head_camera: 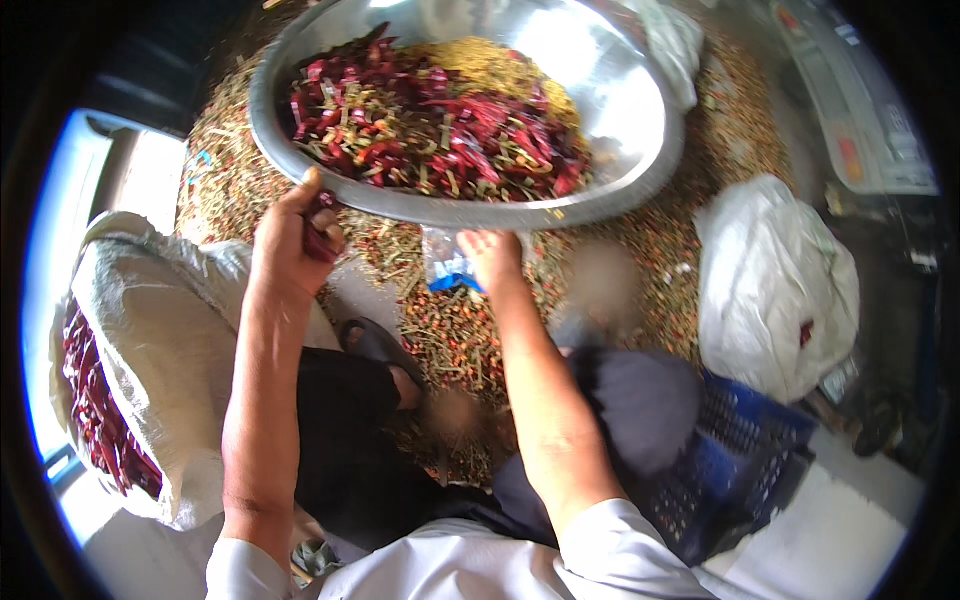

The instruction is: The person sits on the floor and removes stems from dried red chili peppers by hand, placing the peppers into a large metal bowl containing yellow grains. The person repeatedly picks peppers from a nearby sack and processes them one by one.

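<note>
A wide metal basin [671, 135] lies before me. It holds dried red chili peppers [480, 142], bits of stems and a heap of yellow seeds [480, 64]. My left hand [296, 232] is closed around dark red dried chilies [319, 244], its thumb at the basin's near-left rim. My right hand [495, 259] is at the near rim, beside a clear plastic packet [442, 259] with a blue edge. The rim and the angle hide part of its fingers, so whether it grips anything is unclear.
Chili stems and scraps [450, 337] cover the floor. A woven sack [161, 345] of dried chilies [105, 405] leans at my left. On the right, a white plastic bag [776, 292] rests by a blue plastic crate [739, 442]. Another pale bag [675, 52] lies behind the basin.
</note>
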`<action>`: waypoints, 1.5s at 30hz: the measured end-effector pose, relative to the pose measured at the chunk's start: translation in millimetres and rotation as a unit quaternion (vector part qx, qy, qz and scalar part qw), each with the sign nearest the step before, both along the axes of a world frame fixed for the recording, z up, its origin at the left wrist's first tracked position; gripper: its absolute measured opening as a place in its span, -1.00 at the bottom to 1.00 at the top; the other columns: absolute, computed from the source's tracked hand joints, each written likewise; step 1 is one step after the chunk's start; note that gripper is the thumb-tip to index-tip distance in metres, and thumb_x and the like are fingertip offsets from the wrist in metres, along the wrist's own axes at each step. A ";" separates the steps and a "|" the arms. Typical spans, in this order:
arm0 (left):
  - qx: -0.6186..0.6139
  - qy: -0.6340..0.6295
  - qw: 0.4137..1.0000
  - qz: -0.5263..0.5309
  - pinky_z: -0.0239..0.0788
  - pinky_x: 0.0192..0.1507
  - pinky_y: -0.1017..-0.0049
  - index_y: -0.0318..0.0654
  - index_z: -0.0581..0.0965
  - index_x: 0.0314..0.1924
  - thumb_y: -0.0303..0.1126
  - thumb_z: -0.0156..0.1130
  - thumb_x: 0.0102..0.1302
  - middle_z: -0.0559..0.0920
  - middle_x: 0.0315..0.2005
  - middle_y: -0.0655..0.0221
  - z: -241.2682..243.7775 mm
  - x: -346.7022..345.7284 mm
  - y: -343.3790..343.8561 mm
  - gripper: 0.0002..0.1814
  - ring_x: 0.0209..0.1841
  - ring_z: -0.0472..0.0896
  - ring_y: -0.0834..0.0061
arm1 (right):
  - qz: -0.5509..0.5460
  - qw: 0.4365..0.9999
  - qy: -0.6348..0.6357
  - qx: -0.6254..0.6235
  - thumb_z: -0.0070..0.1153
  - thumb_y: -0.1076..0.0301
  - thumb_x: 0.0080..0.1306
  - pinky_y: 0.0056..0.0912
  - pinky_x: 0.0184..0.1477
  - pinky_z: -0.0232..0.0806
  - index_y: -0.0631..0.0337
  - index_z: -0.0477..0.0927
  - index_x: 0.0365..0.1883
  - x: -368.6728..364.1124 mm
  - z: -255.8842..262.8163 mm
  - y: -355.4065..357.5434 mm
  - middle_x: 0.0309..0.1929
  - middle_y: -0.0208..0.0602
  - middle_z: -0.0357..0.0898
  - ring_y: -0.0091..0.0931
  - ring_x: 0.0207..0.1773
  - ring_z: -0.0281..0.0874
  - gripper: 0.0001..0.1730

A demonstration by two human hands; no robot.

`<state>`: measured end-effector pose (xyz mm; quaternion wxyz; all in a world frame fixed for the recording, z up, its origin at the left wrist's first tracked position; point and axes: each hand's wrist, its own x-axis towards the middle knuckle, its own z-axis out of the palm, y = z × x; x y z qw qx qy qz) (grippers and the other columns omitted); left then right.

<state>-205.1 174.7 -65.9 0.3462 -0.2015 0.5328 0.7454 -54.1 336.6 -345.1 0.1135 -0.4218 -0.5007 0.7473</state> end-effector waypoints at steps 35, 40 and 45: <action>-0.095 0.015 0.995 -0.007 0.20 -0.65 0.64 -0.12 0.50 -0.25 -0.23 0.16 0.45 0.39 -0.62 0.60 -1.3 10.7 -7.7 -0.84 -0.70 0.28 0.76 | -0.316 0.858 0.152 -0.374 -0.34 -0.40 0.37 0.22 0.33 0.20 -0.07 0.39 0.35 -35.8 -79.7 -9.1 0.34 -0.24 0.40 -0.18 0.36 0.31 -0.20; -0.123 -0.004 0.992 -0.005 0.21 -0.61 0.64 -0.12 0.47 -0.25 -0.26 0.16 0.45 0.40 -0.56 0.59 -0.8 14.6 -8.0 -0.85 -0.65 0.29 0.76 | -0.286 0.845 0.188 -0.410 -0.35 -0.43 0.37 0.25 0.33 0.20 -0.08 0.39 0.36 -25.6 -63.9 -33.9 0.35 -0.24 0.40 -0.16 0.37 0.30 -0.18; -0.172 0.002 0.984 -0.044 0.25 -0.59 0.59 -0.15 0.45 -0.26 -0.26 0.10 0.48 0.39 -0.55 0.57 -28.5 17.0 -42.8 -0.83 -0.63 0.30 0.72 | -0.248 0.812 0.230 -0.475 -0.40 -0.49 0.35 0.33 0.29 0.19 -0.11 0.35 0.37 -11.1 -14.2 -95.3 0.38 -0.27 0.35 -0.11 0.34 0.33 -0.14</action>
